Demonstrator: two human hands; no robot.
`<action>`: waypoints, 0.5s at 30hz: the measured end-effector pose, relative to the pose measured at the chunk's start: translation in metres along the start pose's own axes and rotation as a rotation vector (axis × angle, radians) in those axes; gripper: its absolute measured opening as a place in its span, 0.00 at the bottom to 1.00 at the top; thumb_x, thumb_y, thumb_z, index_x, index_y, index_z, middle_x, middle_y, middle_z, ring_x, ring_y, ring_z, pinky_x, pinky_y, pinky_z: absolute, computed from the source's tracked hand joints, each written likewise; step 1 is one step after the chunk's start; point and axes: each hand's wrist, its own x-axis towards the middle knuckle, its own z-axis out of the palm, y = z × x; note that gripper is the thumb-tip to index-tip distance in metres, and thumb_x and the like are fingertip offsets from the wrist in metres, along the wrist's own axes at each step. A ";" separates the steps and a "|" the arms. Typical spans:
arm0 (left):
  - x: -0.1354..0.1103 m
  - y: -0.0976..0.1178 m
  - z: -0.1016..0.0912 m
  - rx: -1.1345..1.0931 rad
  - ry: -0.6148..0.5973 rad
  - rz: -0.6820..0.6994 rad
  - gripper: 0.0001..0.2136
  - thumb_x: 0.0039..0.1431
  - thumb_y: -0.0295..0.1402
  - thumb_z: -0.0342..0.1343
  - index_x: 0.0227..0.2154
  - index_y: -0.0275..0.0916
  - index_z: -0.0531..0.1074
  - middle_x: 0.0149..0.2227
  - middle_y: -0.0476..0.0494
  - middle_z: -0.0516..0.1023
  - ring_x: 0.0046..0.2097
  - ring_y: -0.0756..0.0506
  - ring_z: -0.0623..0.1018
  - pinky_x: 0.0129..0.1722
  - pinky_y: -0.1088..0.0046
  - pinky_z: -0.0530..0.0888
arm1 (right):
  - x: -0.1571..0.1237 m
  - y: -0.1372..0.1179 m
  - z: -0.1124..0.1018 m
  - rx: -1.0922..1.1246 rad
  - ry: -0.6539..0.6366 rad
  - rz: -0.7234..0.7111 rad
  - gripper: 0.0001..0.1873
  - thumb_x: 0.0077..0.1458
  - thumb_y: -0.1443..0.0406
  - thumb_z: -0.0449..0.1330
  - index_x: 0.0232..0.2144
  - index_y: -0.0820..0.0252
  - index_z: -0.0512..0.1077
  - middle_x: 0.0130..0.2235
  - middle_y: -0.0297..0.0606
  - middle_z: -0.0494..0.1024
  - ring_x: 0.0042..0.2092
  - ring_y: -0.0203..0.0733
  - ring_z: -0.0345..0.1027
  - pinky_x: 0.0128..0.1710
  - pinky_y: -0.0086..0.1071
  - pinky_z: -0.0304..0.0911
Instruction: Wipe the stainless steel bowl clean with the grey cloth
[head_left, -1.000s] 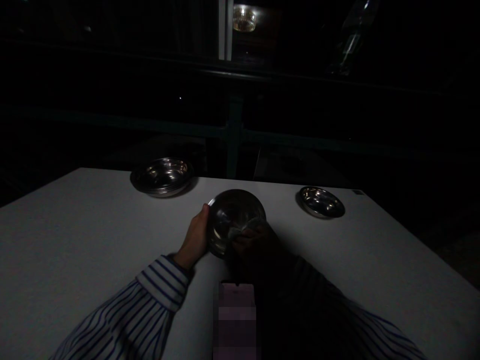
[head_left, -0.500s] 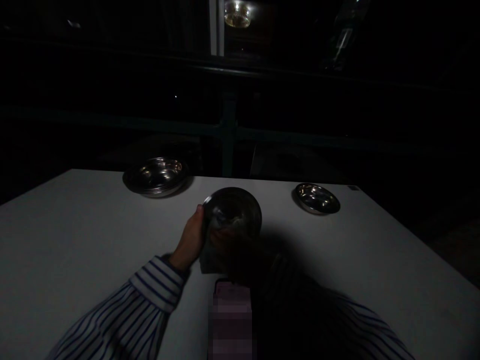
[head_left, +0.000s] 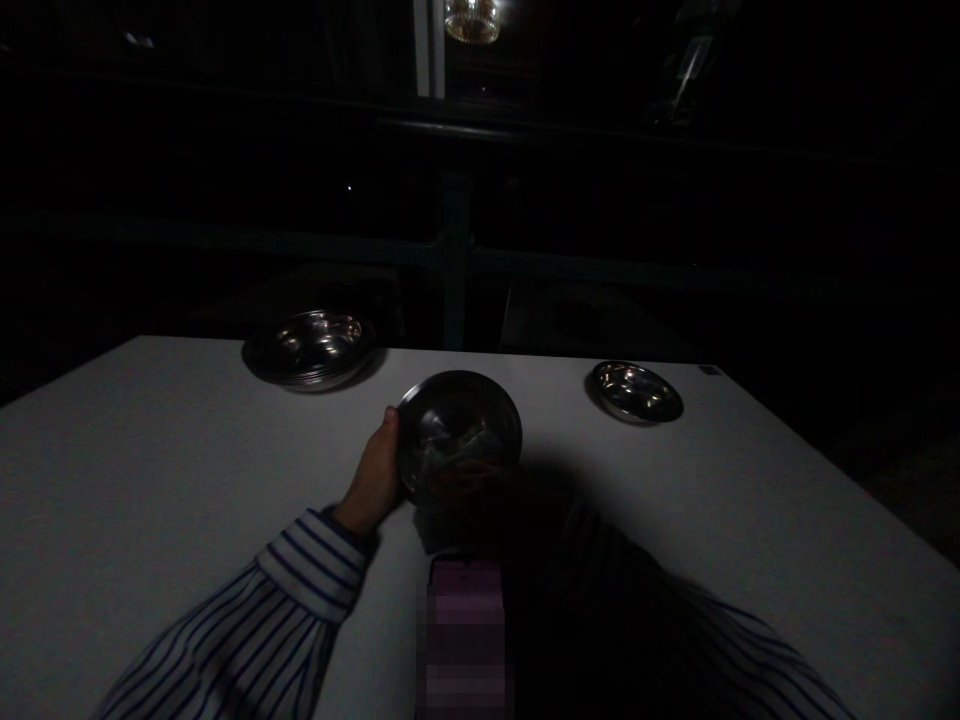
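Nearest the camera, at the bottom edge of the view, a pixelated pinkish rectangular patch covers whatever lies at the near edge of the white table; what is under it cannot be made out. The blue-and-white striped left sleeve comes in from the lower left, cut off at the forearm. The striped right sleeve is cut off the same way at the lower right and sinks into deep shadow towards the wrist.

The left hand is lit well enough. Its thumb lies on the left rim of a round steel bowl and its fingers go behind, out of sight, so the hand is clamped on the bowl. The bowl is held tipped, its opening towards the camera, over the middle of the table. Shadow hides whether its lower rim touches the table. The right hand is only a dark shape at the bowl's lower rim, and I cannot tell whether its fingers are closed or spread. A pale crumpled cloth shows faintly inside the bowl just above that hand, its outline lost in the dark.

Farther off, a stack of shallow steel bowls stands by the far edge, left of the middle; how many there are cannot be counted. A single shallow steel dish sits near the far right corner. Beyond the table a dark railing is barely seen, and a glowing lamp is cut off by the top edge
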 end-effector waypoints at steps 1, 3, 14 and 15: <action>0.000 0.000 0.000 0.002 0.007 -0.009 0.31 0.51 0.57 0.41 0.39 0.34 0.74 0.36 0.40 0.80 0.43 0.40 0.76 0.47 0.63 0.69 | -0.002 0.000 -0.005 -0.017 -0.022 0.049 0.14 0.56 0.63 0.51 0.43 0.58 0.69 0.45 0.37 0.75 0.47 0.47 0.67 0.44 0.44 0.63; 0.000 0.001 0.000 0.018 -0.004 -0.024 0.31 0.52 0.57 0.40 0.39 0.34 0.74 0.36 0.40 0.80 0.42 0.40 0.76 0.46 0.63 0.69 | -0.005 0.000 -0.014 -0.046 -0.083 0.080 0.12 0.56 0.63 0.51 0.42 0.57 0.70 0.43 0.36 0.76 0.47 0.48 0.67 0.45 0.47 0.61; 0.001 0.004 0.005 0.059 -0.032 -0.019 0.32 0.52 0.58 0.37 0.39 0.36 0.74 0.36 0.41 0.80 0.46 0.40 0.74 0.50 0.63 0.66 | -0.001 -0.006 0.000 -0.123 0.038 0.120 0.12 0.59 0.63 0.49 0.41 0.55 0.69 0.43 0.34 0.77 0.45 0.43 0.69 0.42 0.40 0.64; 0.001 0.004 0.005 0.071 -0.030 -0.012 0.32 0.52 0.58 0.37 0.38 0.36 0.75 0.36 0.41 0.80 0.46 0.40 0.74 0.50 0.63 0.66 | 0.000 -0.008 -0.001 -0.131 0.048 0.125 0.12 0.59 0.64 0.48 0.42 0.56 0.68 0.43 0.36 0.76 0.44 0.43 0.69 0.40 0.38 0.65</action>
